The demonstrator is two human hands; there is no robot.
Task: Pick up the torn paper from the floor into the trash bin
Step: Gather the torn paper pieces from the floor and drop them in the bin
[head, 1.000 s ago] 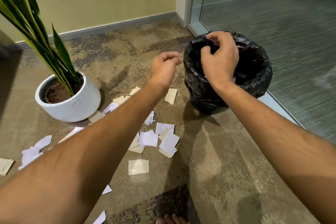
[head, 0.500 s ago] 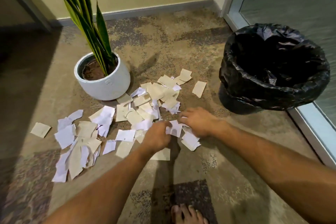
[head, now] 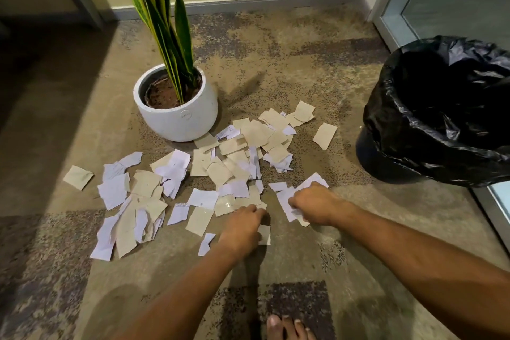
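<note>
Torn white and beige paper pieces (head: 220, 171) lie scattered on the mottled carpet floor (head: 276, 69), between the white plant pot (head: 176, 116) and the black-bagged trash bin (head: 441, 119). Left hand (head: 244, 225) pinches beige scraps; right hand (head: 311, 204) grips white scraps.

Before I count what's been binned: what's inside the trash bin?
The trash bin shows only its crumpled black liner around a dark interior. No paper is visible inside; the bottom is hidden in shadow.

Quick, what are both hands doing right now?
Left hand: fingers curled on paper scraps.
Right hand: gripping white paper pieces.
</note>
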